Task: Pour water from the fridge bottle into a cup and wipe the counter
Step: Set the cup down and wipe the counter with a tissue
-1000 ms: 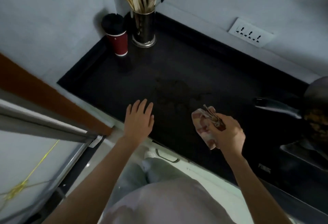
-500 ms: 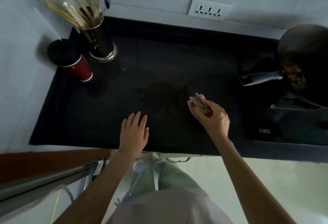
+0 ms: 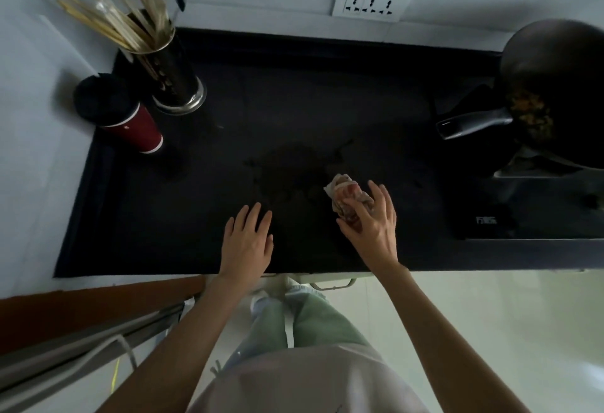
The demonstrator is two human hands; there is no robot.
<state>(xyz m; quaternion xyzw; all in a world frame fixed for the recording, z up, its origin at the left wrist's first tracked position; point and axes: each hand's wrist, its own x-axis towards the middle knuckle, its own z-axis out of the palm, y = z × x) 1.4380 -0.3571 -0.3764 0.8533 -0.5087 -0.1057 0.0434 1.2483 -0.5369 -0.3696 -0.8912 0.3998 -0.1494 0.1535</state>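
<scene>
The black counter (image 3: 202,216) fills most of the view, and compared with half a second ago it is seen more squarely from above, so the person has leaned a little more over it. On its middle lies a dull wet patch (image 3: 294,170) with thin splashes at its edges, and it looks the same as before, not yet wiped. At the right edge sits a dark pan (image 3: 562,85) with some food inside, its handle pointing toward the patch. In the far left corner stand a metal holder (image 3: 176,85) full of chopsticks and, just beside it, the red cup (image 3: 130,123) with a dark lid, upright and well apart from the hands; the fridge bottle is not in view. The main change is at the right hand (image 3: 369,226): a moment ago it held the cloth (image 3: 346,200) bunched in curled fingers above the surface, and now the cloth is down on the counter at the near right edge of the wet patch, with the fingers spread and nearly straight, pressing on top of it. The left hand (image 3: 248,242) has stayed flat on the counter near the front edge, fingers straight and holding nothing. I judge that the pouring part is finished and the wiping is just beginning.
</scene>
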